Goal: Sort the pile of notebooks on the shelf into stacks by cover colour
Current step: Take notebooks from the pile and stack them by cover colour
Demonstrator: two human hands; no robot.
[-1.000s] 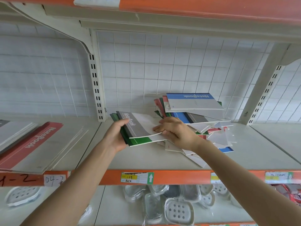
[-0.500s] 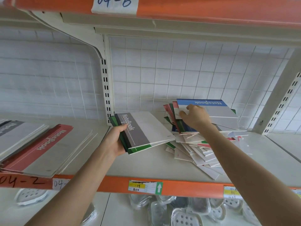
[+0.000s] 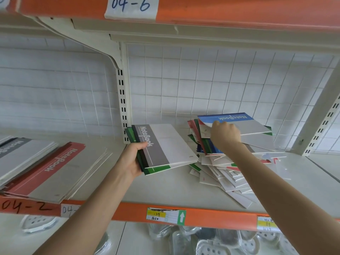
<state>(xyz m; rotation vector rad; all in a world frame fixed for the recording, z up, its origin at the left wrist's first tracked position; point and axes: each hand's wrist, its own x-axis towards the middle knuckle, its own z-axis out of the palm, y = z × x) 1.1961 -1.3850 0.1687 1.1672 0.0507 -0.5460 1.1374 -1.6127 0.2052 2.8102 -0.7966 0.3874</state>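
Note:
My left hand [image 3: 131,159] grips the near edge of a small stack of notebooks [image 3: 165,144], a grey-banded one on top and green ones beneath, held just above the shelf [image 3: 165,188]. To the right lies the mixed pile of notebooks [image 3: 226,173], fanned toward the front edge. A blue-banded notebook [image 3: 242,124] lies on top of that pile at the back. My right hand [image 3: 225,135] pinches the left corner of the notebooks just under the blue one and lifts it slightly. A red-banded stack [image 3: 55,168] and a grey-banded stack [image 3: 20,153] lie at the left.
A white slotted upright [image 3: 122,100] stands behind the held stack, and a slanted one [image 3: 323,122] at the right. Wire grid backs the shelf. An orange rail [image 3: 211,216] with price labels fronts it. Plastic soap dishes [image 3: 211,243] fill the shelf below.
My right hand let go of the held stack, reached right to the mixed pile and now pinches notebooks under the blue one. The left hand kept its stack.

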